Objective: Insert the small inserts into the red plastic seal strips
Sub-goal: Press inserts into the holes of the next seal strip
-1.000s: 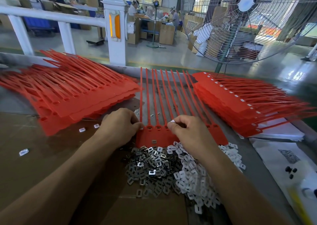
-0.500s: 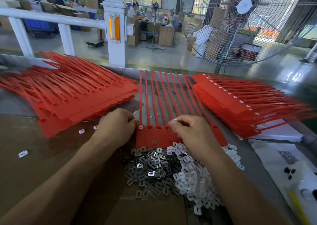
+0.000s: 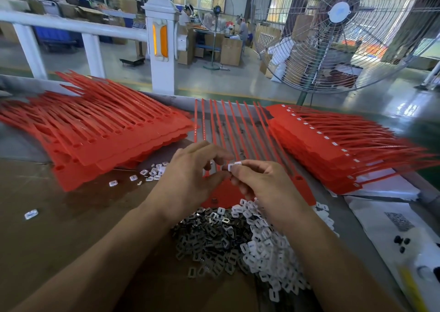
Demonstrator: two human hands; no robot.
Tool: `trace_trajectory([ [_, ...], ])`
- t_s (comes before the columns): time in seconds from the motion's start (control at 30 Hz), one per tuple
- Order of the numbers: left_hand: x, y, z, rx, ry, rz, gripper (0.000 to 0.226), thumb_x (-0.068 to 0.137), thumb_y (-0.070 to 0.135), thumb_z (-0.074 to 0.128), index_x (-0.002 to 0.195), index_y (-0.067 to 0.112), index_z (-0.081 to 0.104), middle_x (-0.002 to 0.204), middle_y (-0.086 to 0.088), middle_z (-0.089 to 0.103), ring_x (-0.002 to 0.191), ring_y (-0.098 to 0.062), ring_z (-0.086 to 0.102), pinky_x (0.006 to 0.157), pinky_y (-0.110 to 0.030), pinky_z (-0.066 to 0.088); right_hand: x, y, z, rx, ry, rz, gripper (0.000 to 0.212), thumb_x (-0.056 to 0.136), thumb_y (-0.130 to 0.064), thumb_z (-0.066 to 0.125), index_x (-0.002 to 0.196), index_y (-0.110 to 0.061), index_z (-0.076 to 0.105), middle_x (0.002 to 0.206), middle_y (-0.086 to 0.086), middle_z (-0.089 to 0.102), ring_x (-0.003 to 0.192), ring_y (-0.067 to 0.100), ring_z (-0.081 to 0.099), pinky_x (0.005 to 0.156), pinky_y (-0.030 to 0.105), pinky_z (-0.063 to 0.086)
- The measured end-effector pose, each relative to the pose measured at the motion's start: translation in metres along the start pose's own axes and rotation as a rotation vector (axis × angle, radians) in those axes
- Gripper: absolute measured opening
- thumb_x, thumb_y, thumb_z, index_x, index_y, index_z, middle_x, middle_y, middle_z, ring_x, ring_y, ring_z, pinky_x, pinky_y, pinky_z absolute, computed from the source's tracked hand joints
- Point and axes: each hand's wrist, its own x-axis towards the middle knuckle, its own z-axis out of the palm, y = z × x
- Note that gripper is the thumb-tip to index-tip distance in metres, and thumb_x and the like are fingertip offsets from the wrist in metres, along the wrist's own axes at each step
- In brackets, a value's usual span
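Head view of an assembly bench. The landmark is the flat red plastic comb of joined seal strips (image 3: 240, 130) lying at centre, tails pointing away from the person. Above its near edge the right hand (image 3: 269, 187) pinches a small white rectangular plastic insert (image 3: 234, 166) between thumb and forefinger. The left hand (image 3: 190, 180) hovers just beside it, fingers loosely curled toward the insert; whether they touch it cannot be told, since the hands overlap there. Nearer than the comb lie a heap of dark metal clips (image 3: 207, 235) and, to its right, a heap of white inserts (image 3: 269, 247). Left of the comb sits a fanned stack of red strips with open sockets (image 3: 95, 130); right of it, a stack whose sockets show white (image 3: 333, 142), probably the filled ones. The insert looks light, stiff and smooth, so easily dropped: best pinched by its short edges, with the flexible comb pressed flat near the sockets.
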Motion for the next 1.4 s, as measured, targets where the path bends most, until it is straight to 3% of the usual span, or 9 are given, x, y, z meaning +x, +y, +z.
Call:
trace_trajectory([
  [0.2,-0.001,0.002,-0.001,0.029,0.024,0.058,0.015,0.088,0.028,0.076,0.102,0.031,0.071,0.097,0.016,0.063,0.09,-0.008,0.056,0.088,-0.042,0.045,-0.002,-0.001,-0.002,0.024,-0.029,-0.006,0.016,0.098,-0.038,0.068,0.098,-0.03,0.082,0.082,-0.004,0.074,0.067,0.006,0.058,0.064,0.022,0.047],
  [0.3,-0.001,-0.001,-0.001,0.098,0.043,0.064,0.012,0.089,0.034,0.074,0.1,0.031,0.071,0.094,0.016,0.062,0.089,-0.005,0.055,0.088,-0.041,0.044,-0.004,-0.001,0.0,-0.012,0.06,-0.043,0.013,0.098,-0.039,0.069,0.104,-0.038,0.081,0.082,-0.011,0.076,0.066,-0.003,0.061,0.062,0.015,0.048],
  [0.4,0.0,-0.003,0.001,0.05,0.069,0.041,0.008,0.088,0.036,0.072,0.09,0.028,0.071,0.085,0.014,0.063,0.083,-0.01,0.059,0.08,-0.042,0.047,-0.006,-0.002,0.003,-0.056,0.117,-0.119,0.013,0.098,-0.036,0.07,0.103,-0.037,0.081,0.078,-0.021,0.074,0.07,-0.009,0.065,0.062,0.007,0.047],
  [0.63,0.001,-0.005,0.002,-0.004,0.081,-0.023,0.012,0.084,0.041,0.076,0.08,0.031,0.07,0.077,0.016,0.063,0.078,-0.011,0.06,0.068,-0.029,0.047,-0.006,-0.003,0.004,-0.101,0.111,-0.088,0.011,0.098,-0.039,0.069,0.097,-0.037,0.08,0.083,-0.012,0.076,0.071,-0.003,0.067,0.064,0.013,0.051],
  [0.8,-0.002,-0.001,0.0,0.031,0.077,0.01,0.013,0.086,0.037,0.076,0.093,0.03,0.068,0.088,0.015,0.061,0.083,-0.009,0.058,0.08,-0.033,0.047,-0.006,-0.004,0.006,-0.004,0.104,-0.007,0.016,0.1,-0.035,0.067,0.094,-0.028,0.08,0.079,-0.006,0.074,0.067,0.003,0.063,0.064,0.017,0.051],
  [0.97,-0.001,-0.001,-0.002,0.148,0.055,0.042,0.011,0.088,0.043,0.069,0.094,0.034,0.068,0.089,0.019,0.061,0.085,-0.003,0.055,0.086,-0.034,0.041,-0.005,-0.004,0.006,-0.016,0.078,0.027,0.018,0.102,-0.036,0.064,0.095,-0.029,0.08,0.08,-0.007,0.074,0.068,0.003,0.062,0.065,0.017,0.051],
  [1.13,0.0,-0.019,-0.01,0.209,0.056,-0.125,0.006,0.087,0.041,0.072,0.09,0.037,0.069,0.09,0.022,0.062,0.091,-0.004,0.055,0.089,-0.04,0.042,-0.003,-0.001,0.005,-0.114,0.168,0.033,0.028,0.106,-0.034,0.054,0.091,-0.026,0.077,0.081,-0.007,0.074,0.066,-0.001,0.061,0.063,0.016,0.048],
  [1.23,0.0,-0.027,-0.014,0.24,0.006,-0.226,0.006,0.087,0.042,0.074,0.086,0.039,0.069,0.092,0.021,0.062,0.096,-0.007,0.053,0.09,-0.036,0.035,-0.002,0.0,0.002,-0.148,0.214,0.052,0.031,0.106,-0.036,0.053,0.089,-0.028,0.077,0.082,-0.008,0.074,0.066,-0.003,0.062,0.065,0.019,0.046],
  [1.4,0.0,-0.028,-0.006,0.31,-0.055,-0.246,0.008,0.085,0.046,0.075,0.087,0.04,0.07,0.09,0.02,0.059,0.096,-0.008,0.05,0.09,-0.035,0.033,0.0,0.002,0.002,-0.212,0.205,0.056,0.027,0.103,-0.037,0.057,0.088,-0.031,0.078,0.081,-0.014,0.075,0.068,-0.005,0.065,0.065,0.02,0.049],
])
